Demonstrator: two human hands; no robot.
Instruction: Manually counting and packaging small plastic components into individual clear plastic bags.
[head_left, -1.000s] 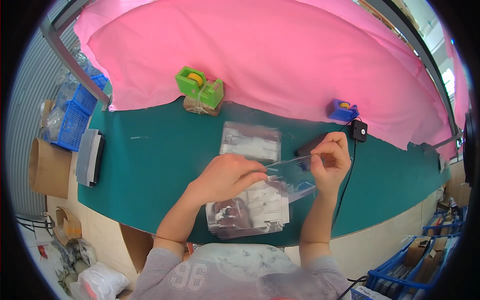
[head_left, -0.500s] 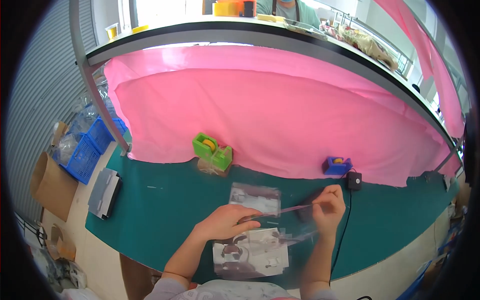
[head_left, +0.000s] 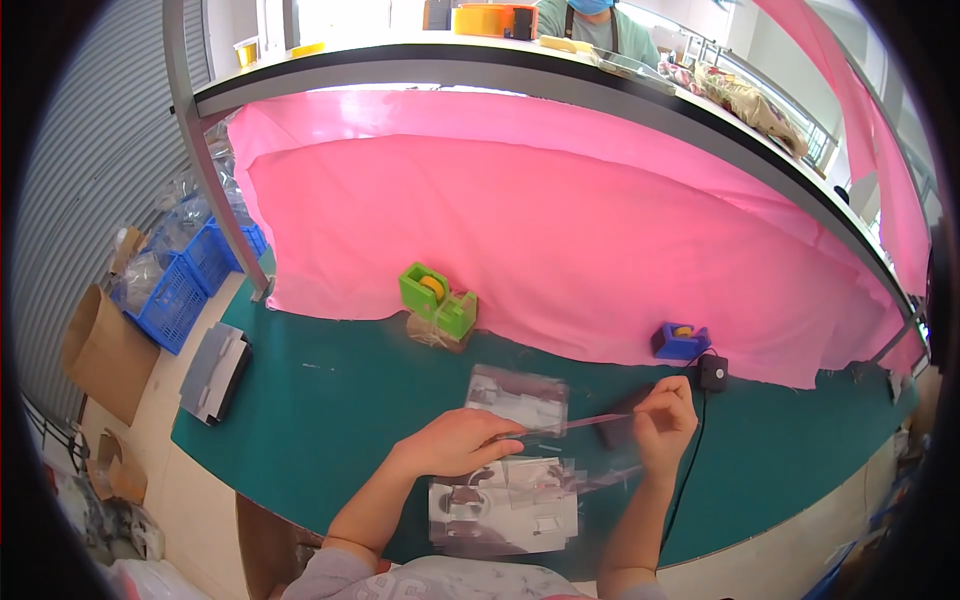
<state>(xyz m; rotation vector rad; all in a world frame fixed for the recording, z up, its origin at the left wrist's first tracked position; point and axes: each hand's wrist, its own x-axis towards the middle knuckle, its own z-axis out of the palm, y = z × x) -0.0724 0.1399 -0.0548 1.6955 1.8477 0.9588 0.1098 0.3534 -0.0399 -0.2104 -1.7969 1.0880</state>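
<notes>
A thin, clear strip with a pinkish tint runs between my hands above the table. My left hand is closed on its left end, thumb and fingers near together. The other end is pinched in the fingertips of my right hand. Below them lies a stack of clear plastic packaging pieces with white parts. Just beyond my left fingertips rests another clear plastic piece. A dark flat object, partly hidden and blurred, lies beside my right hand.
A green tape dispenser and a blue one stand along the pink cloth. A black adapter trails a cable past my right arm. At the left are a grey-and-black case and blue crates. Beyond the shelf is a person.
The whole view has shifted slightly, moving the background to the right. Both hands keep nearly the same pose, with the strip still stretched between them.
</notes>
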